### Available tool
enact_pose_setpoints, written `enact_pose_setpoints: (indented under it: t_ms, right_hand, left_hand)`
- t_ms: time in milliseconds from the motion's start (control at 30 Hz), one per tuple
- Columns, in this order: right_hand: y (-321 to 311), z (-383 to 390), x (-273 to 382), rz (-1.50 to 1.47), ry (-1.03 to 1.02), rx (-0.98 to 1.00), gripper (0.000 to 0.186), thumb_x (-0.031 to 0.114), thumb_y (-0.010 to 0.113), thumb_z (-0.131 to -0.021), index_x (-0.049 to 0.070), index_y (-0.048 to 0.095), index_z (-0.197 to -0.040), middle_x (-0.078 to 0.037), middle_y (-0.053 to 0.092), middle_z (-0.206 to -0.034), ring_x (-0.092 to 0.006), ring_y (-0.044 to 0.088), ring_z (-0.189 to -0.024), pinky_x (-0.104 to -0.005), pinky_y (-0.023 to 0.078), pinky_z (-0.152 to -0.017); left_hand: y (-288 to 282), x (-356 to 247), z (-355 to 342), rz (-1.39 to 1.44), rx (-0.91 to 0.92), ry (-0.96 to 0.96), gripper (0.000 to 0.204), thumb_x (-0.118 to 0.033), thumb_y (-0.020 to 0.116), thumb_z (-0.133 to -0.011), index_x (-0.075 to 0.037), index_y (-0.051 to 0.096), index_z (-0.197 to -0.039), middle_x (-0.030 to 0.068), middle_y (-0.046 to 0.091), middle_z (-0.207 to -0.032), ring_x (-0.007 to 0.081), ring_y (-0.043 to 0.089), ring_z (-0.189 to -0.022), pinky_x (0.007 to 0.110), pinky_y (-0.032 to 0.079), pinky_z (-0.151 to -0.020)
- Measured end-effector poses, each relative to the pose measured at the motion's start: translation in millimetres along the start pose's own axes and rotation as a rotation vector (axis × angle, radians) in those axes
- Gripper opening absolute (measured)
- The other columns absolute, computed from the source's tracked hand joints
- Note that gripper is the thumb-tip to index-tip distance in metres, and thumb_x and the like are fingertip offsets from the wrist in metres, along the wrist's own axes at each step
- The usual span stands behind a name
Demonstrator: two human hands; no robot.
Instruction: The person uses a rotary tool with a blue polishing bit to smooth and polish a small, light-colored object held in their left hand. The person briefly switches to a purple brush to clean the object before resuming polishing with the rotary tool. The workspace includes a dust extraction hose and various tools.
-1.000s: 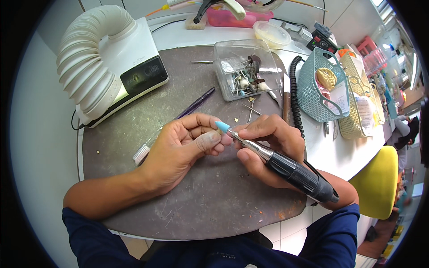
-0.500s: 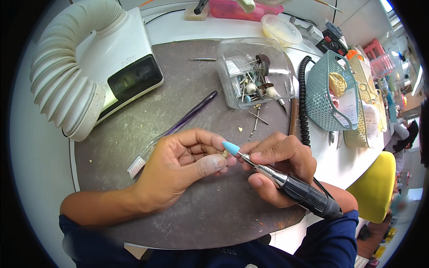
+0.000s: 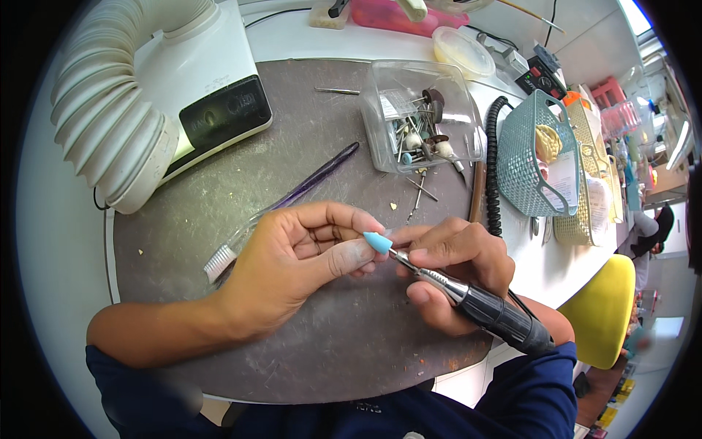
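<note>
Both hands [image 3: 292, 263] and blue-tipped handpiece [image 3: 468, 300] now lie lower on the mat [image 3: 219, 190].

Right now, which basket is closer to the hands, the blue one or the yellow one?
The blue basket. It stands just right of the coiled black cord, nearer the right hand; the yellow basket sits behind it.

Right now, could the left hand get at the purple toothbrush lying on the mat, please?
Probably yes: the toothbrush lies just beyond the left hand with nothing between, though its fingers are pinching a small piece against the blue tip.
</note>
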State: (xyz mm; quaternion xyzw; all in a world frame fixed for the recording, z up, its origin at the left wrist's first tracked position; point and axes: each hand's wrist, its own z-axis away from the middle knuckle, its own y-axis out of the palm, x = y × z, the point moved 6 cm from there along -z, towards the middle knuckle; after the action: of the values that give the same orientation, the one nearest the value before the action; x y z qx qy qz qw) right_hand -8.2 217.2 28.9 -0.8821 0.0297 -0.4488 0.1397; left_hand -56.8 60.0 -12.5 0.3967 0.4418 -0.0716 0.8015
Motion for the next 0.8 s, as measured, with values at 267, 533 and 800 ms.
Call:
enact_pose_setpoints:
  t_ms: [267,533,800]
  right_hand:
    - [-2.3,-0.8,1.2,0.018,0.027,-0.051,0.026,0.003,0.075,-0.077,-0.006,0.064,-0.099,-0.019,0.07,-0.09,-0.0289,0.073,-0.088,-0.0324,0.058,-0.074]
    - [-2.3,1.6,-0.3,0.03,0.063,0.009,0.026,0.004,0.07,-0.083,-0.005,0.058,-0.104,-0.018,0.066,-0.091,-0.0223,0.069,-0.083,-0.0346,0.056,-0.078]
    - [-2.3,2.3,-0.1,0.015,0.124,-0.06,0.024,0.003,0.075,-0.077,-0.005,0.064,-0.097,-0.019,0.07,-0.091,-0.0276,0.073,-0.086,-0.0322,0.057,-0.076]
  left_hand:
    - [0.9,-1.9,0.3,-0.034,0.0,0.014,0.024,-0.004,0.066,-0.091,0.001,0.06,-0.114,0.0091,0.066,-0.101,0.0132,0.063,-0.093,0.027,0.05,-0.084]
    - [0.8,-1.7,0.8,-0.043,-0.001,0.018,0.026,-0.006,0.067,-0.091,0.001,0.059,-0.114,0.0089,0.066,-0.101,0.0128,0.062,-0.093,0.026,0.049,-0.083]
    - [2.6,-3.0,1.4,-0.057,-0.01,0.003,0.026,-0.006,0.067,-0.09,0.002,0.06,-0.114,0.0089,0.066,-0.101,0.0122,0.062,-0.091,0.026,0.049,-0.082]
